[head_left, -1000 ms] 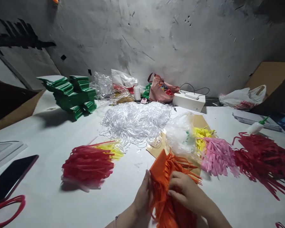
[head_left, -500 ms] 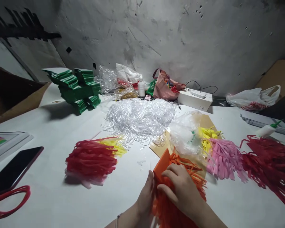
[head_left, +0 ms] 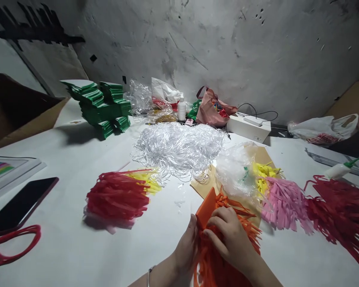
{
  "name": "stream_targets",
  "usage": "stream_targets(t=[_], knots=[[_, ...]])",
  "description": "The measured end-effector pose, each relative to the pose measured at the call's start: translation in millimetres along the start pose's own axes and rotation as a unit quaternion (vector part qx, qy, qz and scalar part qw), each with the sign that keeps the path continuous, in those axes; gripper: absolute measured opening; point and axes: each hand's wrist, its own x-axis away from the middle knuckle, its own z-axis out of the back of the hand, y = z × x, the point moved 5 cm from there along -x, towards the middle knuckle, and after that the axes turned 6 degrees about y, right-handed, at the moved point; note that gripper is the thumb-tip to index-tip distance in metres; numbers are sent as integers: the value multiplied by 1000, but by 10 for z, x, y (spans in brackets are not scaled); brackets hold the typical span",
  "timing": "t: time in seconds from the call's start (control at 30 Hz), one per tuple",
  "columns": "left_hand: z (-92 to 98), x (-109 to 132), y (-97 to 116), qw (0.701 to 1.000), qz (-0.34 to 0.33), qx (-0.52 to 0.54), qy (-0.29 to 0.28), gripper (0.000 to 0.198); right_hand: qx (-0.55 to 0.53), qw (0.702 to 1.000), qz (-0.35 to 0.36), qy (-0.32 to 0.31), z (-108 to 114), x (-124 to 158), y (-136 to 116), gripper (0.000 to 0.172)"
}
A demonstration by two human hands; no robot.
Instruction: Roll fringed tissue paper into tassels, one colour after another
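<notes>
My left hand (head_left: 186,248) grips the left edge of an orange fringed paper (head_left: 206,207), its thumb along the uncut top band. Bent over the same paper, my right hand (head_left: 231,235) has its fingers closed on the strips just below that band. Orange strips hang under both hands to the bottom of the view. More orange fringe (head_left: 247,217) lies on the table behind my right hand. To the left is a red fringed bundle (head_left: 118,199) with yellow strips (head_left: 149,181) beside it.
A heap of white string (head_left: 179,145) fills the middle of the table. Rightward are a clear plastic bag (head_left: 235,167), pink fringe (head_left: 284,203) and dark red fringe (head_left: 341,211). Green stacked cutouts (head_left: 103,109), a phone (head_left: 20,205) and red-handled scissors (head_left: 36,239) are on the left.
The view has shifted slightly, so the table items sit a little further right. Both hands stay on the orange paper, and its strips below the left hand hang more loosely apart.
</notes>
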Motion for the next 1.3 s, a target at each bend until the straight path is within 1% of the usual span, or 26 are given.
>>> stream_targets(t=[0.1, 0.27, 0.33, 0.4, 0.47, 0.57, 0.63, 0.7, 0.83, 0.87, 0.93, 1.0, 1.07, 1.2, 1.3], knots=[[-42, -6, 8, 1000, -10, 0, -22, 53, 0, 1000, 10, 3, 6, -8, 3, 13], [-113, 15, 36, 999, -9, 7, -37, 50, -38, 999, -18, 21, 30, 4, 71, 12], [-118, 27, 28, 999, -2, 8, -43, 52, -46, 998, -17, 34, 32, 17, 96, 12], [-110, 33, 7, 999, 13, 9, -48, 54, -35, 998, 0, 55, 42, 28, 102, 10], [-94, 30, 2, 999, 15, -2, -44, 56, -18, 998, 33, 59, 45, 29, 78, 11], [-87, 17, 29, 999, -4, -23, -25, 55, 16, 996, 83, 21, 33, 11, 2, 18], [-100, 16, 37, 999, -7, -28, -18, 55, 44, 994, 97, 7, 46, -10, -47, 22], [-104, 21, 27, 1000, 0, -28, -11, 56, 58, 994, 93, 12, 72, -27, -82, 20], [-62, 36, -10, 999, 14, -33, 8, 57, 69, 995, 75, 12, 65, -23, -116, 9], [-54, 38, -17, 999, 16, -35, 9, 57, 76, 994, 72, 10, 50, -16, -117, 9], [-61, 41, -20, 999, 17, -39, 0, 58, 88, 993, 73, 11, 17, 0, -115, 15], [-90, 40, -10, 999, 11, -45, -17, 59, 94, 993, 75, 16, -12, 14, -106, 22], [-120, 35, 8, 999, 0, -48, -25, 59, 90, 993, 77, 28, -24, 23, -91, 24], [-159, 23, 48, 998, -26, -55, -32, 62, 55, 996, 65, 33, -10, 28, -40, 18], [-133, 17, 48, 997, -31, -57, -42, 66, 19, 998, 47, 24, 21, 26, 1, 14]])
